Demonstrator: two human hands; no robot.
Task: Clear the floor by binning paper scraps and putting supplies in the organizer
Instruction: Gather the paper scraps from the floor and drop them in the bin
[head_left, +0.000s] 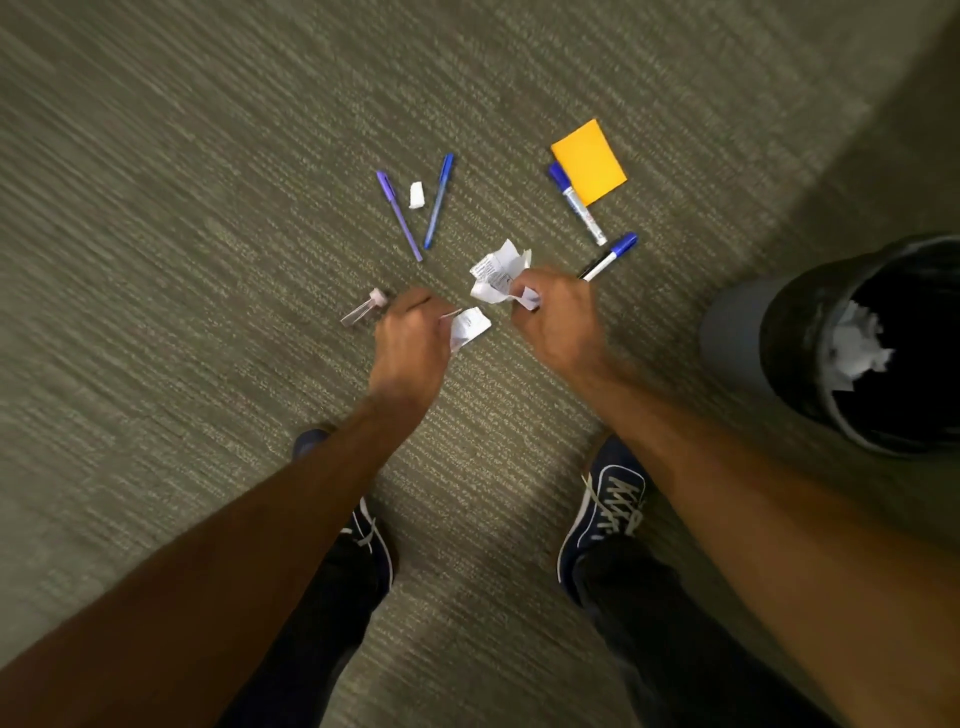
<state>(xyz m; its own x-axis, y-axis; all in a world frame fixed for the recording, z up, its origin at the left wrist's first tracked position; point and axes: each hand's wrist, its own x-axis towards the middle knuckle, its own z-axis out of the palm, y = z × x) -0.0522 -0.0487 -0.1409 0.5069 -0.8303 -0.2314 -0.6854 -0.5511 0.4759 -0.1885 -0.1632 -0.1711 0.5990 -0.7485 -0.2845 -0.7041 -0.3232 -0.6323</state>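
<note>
Left hand (413, 338): I am seeing it closing its fingers on a small paper scrap (469, 326), low over the carpet (182, 260).
Right hand (558, 317): I am watching it gripping a crumpled printed paper (498, 273).
Bin (852, 343): it is standing at my right, near the right hand, with crumpled paper (857, 348) lying inside.
Pens: a purple pen (398, 215) and a blue pen (439, 200) are lying in a V beyond the hands, a white scrap (417, 195) sitting between them.
Markers: one marker (576, 202) is lying along the edge of an orange sticky pad (589, 161); a second marker (608, 258) is lying just beside my right hand.
Pink object (363, 307): blurred, lying just left of the left hand.
Organizer: I am not seeing it.
</note>
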